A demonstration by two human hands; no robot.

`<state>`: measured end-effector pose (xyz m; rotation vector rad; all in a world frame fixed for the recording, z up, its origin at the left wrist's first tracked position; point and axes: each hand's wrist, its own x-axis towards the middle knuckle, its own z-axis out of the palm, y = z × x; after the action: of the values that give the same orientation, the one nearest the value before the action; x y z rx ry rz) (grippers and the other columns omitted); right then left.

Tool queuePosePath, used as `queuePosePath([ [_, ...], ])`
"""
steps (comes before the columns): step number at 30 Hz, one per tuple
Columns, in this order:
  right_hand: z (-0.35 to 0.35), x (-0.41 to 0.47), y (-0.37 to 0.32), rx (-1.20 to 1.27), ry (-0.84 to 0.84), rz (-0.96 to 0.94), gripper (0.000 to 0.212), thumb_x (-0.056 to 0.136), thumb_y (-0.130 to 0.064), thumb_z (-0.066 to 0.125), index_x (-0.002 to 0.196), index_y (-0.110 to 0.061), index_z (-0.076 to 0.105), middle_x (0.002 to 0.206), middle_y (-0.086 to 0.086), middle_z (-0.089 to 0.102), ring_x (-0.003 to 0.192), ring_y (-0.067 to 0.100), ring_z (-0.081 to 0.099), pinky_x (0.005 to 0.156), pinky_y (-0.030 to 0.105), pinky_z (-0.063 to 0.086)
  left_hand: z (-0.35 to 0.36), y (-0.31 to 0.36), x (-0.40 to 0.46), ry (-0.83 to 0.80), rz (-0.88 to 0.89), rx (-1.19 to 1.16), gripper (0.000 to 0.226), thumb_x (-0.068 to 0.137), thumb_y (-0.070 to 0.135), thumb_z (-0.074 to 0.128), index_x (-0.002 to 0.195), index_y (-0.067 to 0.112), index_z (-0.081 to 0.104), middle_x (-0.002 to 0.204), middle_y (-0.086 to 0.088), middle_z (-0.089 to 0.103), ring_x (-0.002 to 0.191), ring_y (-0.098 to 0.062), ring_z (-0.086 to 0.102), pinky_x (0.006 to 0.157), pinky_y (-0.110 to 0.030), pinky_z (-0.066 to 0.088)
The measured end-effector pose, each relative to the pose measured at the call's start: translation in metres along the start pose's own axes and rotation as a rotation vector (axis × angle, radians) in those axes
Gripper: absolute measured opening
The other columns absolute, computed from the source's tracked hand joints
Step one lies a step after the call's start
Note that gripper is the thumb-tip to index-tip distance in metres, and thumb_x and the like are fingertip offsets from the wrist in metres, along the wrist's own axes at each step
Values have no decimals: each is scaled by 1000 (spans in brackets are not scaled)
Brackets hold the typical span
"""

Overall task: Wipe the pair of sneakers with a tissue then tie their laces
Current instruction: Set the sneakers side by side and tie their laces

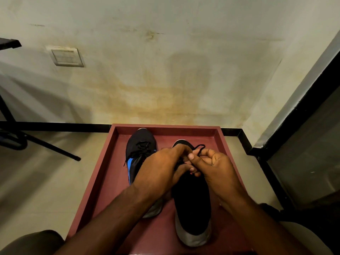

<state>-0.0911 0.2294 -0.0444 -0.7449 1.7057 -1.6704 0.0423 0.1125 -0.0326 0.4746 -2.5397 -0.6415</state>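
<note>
Far left, a dark stand (36, 142) slants across the pale floor (46, 181), and a switch plate (67, 57) sits on the stained wall (165, 61) above it. A red tray (103, 173) lies on the floor against the wall's black skirting, and both sneakers are in it, toes pointing to the far side.

The left sneaker (140, 144) is black with a blue stripe on its side; its laces (141, 147) lie crossed over the tongue, one end trailing off its left edge. Its heel is hidden under the left forearm.

The left hand (161, 170) is curled over the middle of the right sneaker (192, 207), fingers bent down into the lacing; what they grip I cannot tell, for the knuckles cover it. The right sneaker is black with a grey heel nearest us.

The right hand (215, 166) meets the left above the same shoe, thumb and forefinger pinching a black lace (199, 147) that loops up just beyond the fingertips.

Far right, a black-framed glass panel (312, 144) runs along the wall.
</note>
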Motion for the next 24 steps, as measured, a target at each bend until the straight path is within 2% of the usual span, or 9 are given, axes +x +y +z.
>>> queuePosePath([
  [4,-2,0,-2,45,-48,52,20,100,-22,66,113,-8,70,96,12,81,90,22,77,83,32,60,5,3,-4,52,92,200,35,100,49,56,131,39,44,109,13,71,96,-10,67,69,-37,59],
  [7,-6,1,-5,-21,-124,40,21,102,-14,63,122,-11,67,105,7,81,103,21,77,95,40,59,4,2,-4,143,160,270,28,92,37,73,116,28,62,85,9,69,72,-13,66,49,-30,52],
  [9,-7,0,-4,-130,-158,13,26,99,-9,67,124,-16,65,106,3,80,105,17,76,99,40,58,4,-2,-4,137,154,310,20,88,32,79,103,25,69,75,9,65,66,-14,64,45,-30,50],
  [13,-9,-3,0,-545,-127,-106,29,91,-14,77,115,-25,67,97,-12,79,95,-2,73,94,29,60,4,-10,-2,46,109,340,9,92,30,65,99,28,70,79,10,67,77,-16,64,55,-38,55],
  [16,-9,-2,-1,-521,-35,-143,21,88,-18,80,103,-27,68,86,-10,78,81,2,74,82,31,63,-2,-6,1,-13,74,296,38,90,41,39,102,30,73,85,9,70,83,-17,65,59,-41,56],
  [18,-11,0,-2,-503,48,-199,17,89,-19,80,98,-28,68,83,-7,76,79,4,74,76,30,64,-5,-2,4,-134,44,289,58,88,49,24,115,31,73,97,9,69,97,-15,63,71,-42,57],
  [19,-13,0,-3,-516,71,-235,16,90,-20,79,96,-27,67,83,-8,74,79,4,73,74,30,64,-5,-1,4,-191,32,297,59,91,50,23,121,32,70,104,10,67,104,-14,61,77,-42,56],
  [21,-15,0,-3,-559,68,-312,13,91,-18,77,92,-27,68,84,-10,73,81,5,72,72,30,63,1,-4,4,-207,28,283,40,100,39,38,125,30,67,108,9,62,109,-14,56,81,-39,54],
  [24,-16,-2,-4,-604,0,-409,20,92,-6,72,86,-26,74,88,-11,74,87,8,73,76,37,62,9,-8,3,-152,-37,80,16,104,29,51,106,23,66,99,6,60,97,-14,56,83,-36,49],
])
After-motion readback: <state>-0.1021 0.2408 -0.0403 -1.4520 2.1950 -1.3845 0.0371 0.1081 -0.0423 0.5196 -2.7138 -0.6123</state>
